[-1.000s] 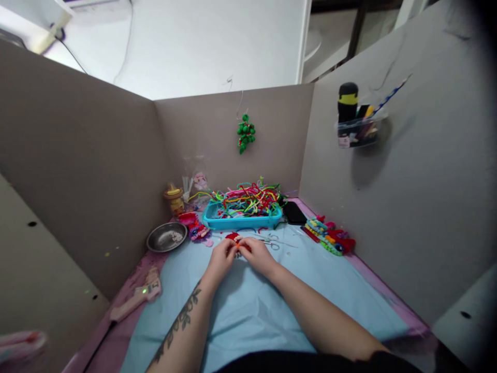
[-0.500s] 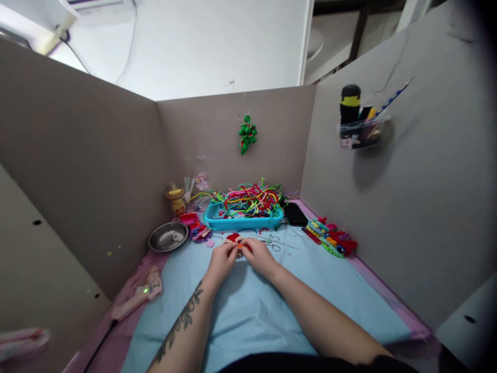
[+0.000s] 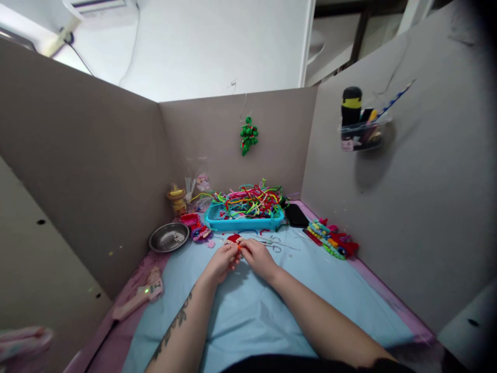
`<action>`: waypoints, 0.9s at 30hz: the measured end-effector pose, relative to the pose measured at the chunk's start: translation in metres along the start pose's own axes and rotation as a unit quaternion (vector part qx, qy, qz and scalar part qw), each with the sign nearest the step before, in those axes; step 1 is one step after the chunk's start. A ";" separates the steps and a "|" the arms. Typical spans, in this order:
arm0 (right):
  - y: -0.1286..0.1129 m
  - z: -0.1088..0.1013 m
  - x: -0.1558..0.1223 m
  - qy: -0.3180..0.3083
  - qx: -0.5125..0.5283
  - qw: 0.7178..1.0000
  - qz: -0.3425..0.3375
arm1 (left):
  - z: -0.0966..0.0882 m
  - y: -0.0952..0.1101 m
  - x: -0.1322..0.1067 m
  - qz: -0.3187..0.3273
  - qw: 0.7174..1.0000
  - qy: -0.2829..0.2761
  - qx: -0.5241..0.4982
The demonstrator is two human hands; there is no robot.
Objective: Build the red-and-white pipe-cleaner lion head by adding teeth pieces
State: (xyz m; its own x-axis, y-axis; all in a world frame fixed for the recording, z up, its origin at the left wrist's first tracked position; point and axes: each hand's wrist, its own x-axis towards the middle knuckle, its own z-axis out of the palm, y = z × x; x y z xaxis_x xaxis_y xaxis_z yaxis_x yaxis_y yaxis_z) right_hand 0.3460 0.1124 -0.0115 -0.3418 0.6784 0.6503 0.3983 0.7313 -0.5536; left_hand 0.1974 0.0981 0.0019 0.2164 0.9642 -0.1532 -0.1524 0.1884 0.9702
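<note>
My left hand (image 3: 225, 260) and my right hand (image 3: 259, 257) meet over the middle of the blue sheet (image 3: 248, 311). Between their fingertips is a small orange piece (image 3: 239, 247), perhaps pipe cleaner, pinched from both sides. Just beyond the fingers lies a red and cream fuzzy piece (image 3: 234, 238), partly covered by my hands. A pair of scissors (image 3: 275, 244) rests right of my right hand. Farther back, a blue tray (image 3: 244, 225) is heaped with pipe cleaners (image 3: 256, 199) in many colours.
A metal bowl (image 3: 163, 239) with small white bits stands at the left, near a pink glue gun (image 3: 142, 299). Colourful fuzzy pieces (image 3: 332, 241) and a black phone (image 3: 296, 215) lie at the right. Grey panels (image 3: 236, 111) enclose the table; a pen holder (image 3: 361, 135) hangs on the right one.
My left hand has rolled so that its lower fingers now show curled, and has shifted slightly down. The fingertips of both hands stay together at the orange piece.
</note>
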 end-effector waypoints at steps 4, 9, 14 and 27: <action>0.000 0.001 0.000 0.002 0.000 1.000 0.000 | 0.001 0.000 0.001 -0.004 1.000 -0.005 -0.022; -0.002 0.003 -0.001 -0.003 -0.002 1.000 0.007 | 0.002 -0.001 0.002 -0.031 0.999 0.006 -0.028; -0.001 0.005 -0.001 -0.005 0.005 1.000 0.025 | 0.002 -0.007 0.007 0.083 0.992 0.038 0.093; 0.005 0.006 0.000 0.001 0.037 0.997 0.067 | -0.009 -0.005 0.010 0.256 0.911 0.040 0.320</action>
State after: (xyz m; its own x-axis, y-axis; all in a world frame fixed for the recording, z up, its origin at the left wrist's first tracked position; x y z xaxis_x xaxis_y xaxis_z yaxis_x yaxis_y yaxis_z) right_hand 0.3431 0.1167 -0.0176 -0.2879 0.7708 0.5683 0.3763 0.6367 -0.6731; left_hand 0.1916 0.1087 -0.0065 0.2007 0.9104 0.3618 0.3852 -0.4129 0.8253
